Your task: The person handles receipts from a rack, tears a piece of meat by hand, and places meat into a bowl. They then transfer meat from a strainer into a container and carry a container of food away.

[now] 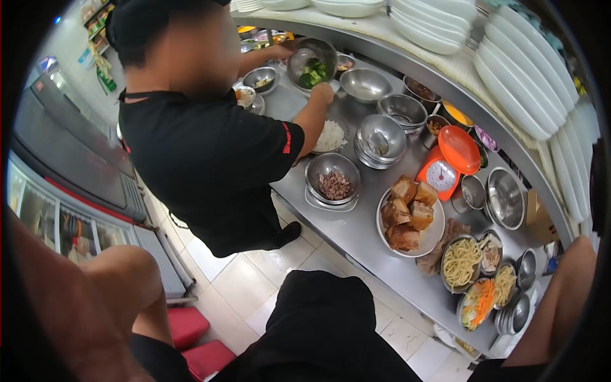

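Note:
My left arm is bent at the lower left, its near part large and blurred against the camera. The hand at its end does not show. At the right edge my right arm is bent too, its hand outside the picture. Closest to that arm are metal bowls of yellow noodles and of shredded carrot and cabbage, with stacked small bowls. Further in, a white bowl holds browned meat blocks. Neither arm is seen touching any of these.
A co-worker in black stands at the steel counter, hands on a metal bowl of green vegetables. An orange scale, rice and bowl of chopped meat are there. White plates fill the shelf. Red stools stand low left.

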Motion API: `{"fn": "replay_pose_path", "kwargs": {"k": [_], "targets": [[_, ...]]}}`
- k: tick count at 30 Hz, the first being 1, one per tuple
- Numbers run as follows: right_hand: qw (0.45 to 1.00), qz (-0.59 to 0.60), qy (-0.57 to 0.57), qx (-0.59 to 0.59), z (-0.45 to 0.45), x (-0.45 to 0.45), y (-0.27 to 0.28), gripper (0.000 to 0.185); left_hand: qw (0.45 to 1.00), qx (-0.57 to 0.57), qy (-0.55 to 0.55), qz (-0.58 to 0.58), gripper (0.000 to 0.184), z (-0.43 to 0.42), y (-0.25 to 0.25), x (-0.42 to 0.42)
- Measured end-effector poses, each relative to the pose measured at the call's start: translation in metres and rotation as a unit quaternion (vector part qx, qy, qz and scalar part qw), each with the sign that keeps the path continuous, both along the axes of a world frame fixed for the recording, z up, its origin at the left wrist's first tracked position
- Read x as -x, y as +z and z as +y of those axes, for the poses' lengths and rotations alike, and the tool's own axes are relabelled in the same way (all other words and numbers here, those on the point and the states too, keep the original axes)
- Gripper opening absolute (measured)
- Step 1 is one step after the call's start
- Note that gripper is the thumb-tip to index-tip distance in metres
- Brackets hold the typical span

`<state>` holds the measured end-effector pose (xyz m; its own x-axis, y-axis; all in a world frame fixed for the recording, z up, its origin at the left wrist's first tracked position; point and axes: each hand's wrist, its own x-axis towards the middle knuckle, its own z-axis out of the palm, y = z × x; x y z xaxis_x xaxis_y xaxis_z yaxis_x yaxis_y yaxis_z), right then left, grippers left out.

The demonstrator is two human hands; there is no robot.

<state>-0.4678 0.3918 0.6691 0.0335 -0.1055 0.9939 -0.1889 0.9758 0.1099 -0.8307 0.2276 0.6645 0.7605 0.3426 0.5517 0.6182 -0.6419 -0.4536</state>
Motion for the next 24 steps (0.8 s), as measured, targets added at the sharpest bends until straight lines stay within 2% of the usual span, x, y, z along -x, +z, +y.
{"fn": "replay_pose_path", "kwargs": {"k": [5, 8, 9, 10, 11, 12, 13, 15, 16, 17, 18, 19, 21, 22, 24], "targets": [[0.998, 0.022, 0.038, 0.035, 0.014, -0.003, 0.01, 0.03, 0.999, -0.007, 0.05, -0.019, 0.078, 0.003, 0.02, 0.005], [0.994, 0.048, 0.082, 0.058, 0.019, -0.007, 0.011, 0.029, 0.989, -0.02, 0.119, -0.085, 0.077, 0.0, 0.009, 0.001], [0.99, 0.062, 0.099, 0.078, 0.021, -0.007, 0.011, 0.029, 0.946, -0.05, 0.27, -0.172, 0.067, 0.008, -0.013, -0.037], [0.985, 0.078, 0.116, 0.105, 0.022, -0.004, 0.008, 0.029, 0.931, -0.032, 0.297, -0.209, 0.056, 0.001, -0.032, -0.048], [0.979, 0.087, 0.134, 0.123, 0.025, -0.002, 0.006, 0.028, 0.919, -0.089, 0.243, -0.298, 0.045, 0.013, -0.058, -0.052], [0.981, 0.091, 0.135, 0.109, 0.032, 0.005, 0.003, 0.028, 0.909, -0.061, 0.222, -0.347, 0.034, 0.019, -0.073, -0.059], [0.984, -0.022, 0.151, 0.09, 0.045, 0.024, -0.009, 0.021, 0.865, -0.042, 0.243, -0.438, 0.025, 0.025, -0.092, -0.077], [0.953, -0.247, 0.163, 0.071, 0.058, 0.062, -0.041, 0.019, 0.818, 0.05, 0.267, -0.507, 0.008, 0.023, -0.136, -0.083], [0.955, -0.198, 0.214, 0.058, 0.048, 0.076, -0.052, 0.017, 0.792, 0.097, 0.279, -0.535, 0.008, 0.024, -0.156, -0.089], [0.973, -0.139, 0.174, 0.057, 0.039, 0.09, -0.047, 0.015, 0.745, 0.124, 0.33, -0.566, 0.008, 0.022, -0.18, -0.098], [0.973, -0.125, 0.183, 0.067, 0.034, 0.095, -0.048, 0.015, 0.703, 0.149, 0.354, -0.598, 0.008, 0.022, -0.202, -0.107], [0.964, -0.126, 0.22, 0.083, 0.031, 0.094, -0.051, 0.016, 0.712, 0.154, 0.386, -0.567, 0.008, 0.024, -0.218, -0.117], [0.941, -0.12, 0.299, 0.105, 0.027, 0.091, -0.056, 0.017, 0.671, 0.218, 0.381, -0.598, 0.008, 0.021, -0.243, -0.134], [0.929, -0.112, 0.334, 0.114, 0.023, 0.089, -0.058, 0.018, 0.669, 0.236, 0.377, -0.596, 0.008, 0.019, -0.25, -0.141], [0.902, -0.1, 0.399, 0.13, 0.019, 0.085, -0.061, 0.019, 0.636, 0.255, 0.414, -0.6, 0.008, 0.019, -0.264, -0.157]]}}
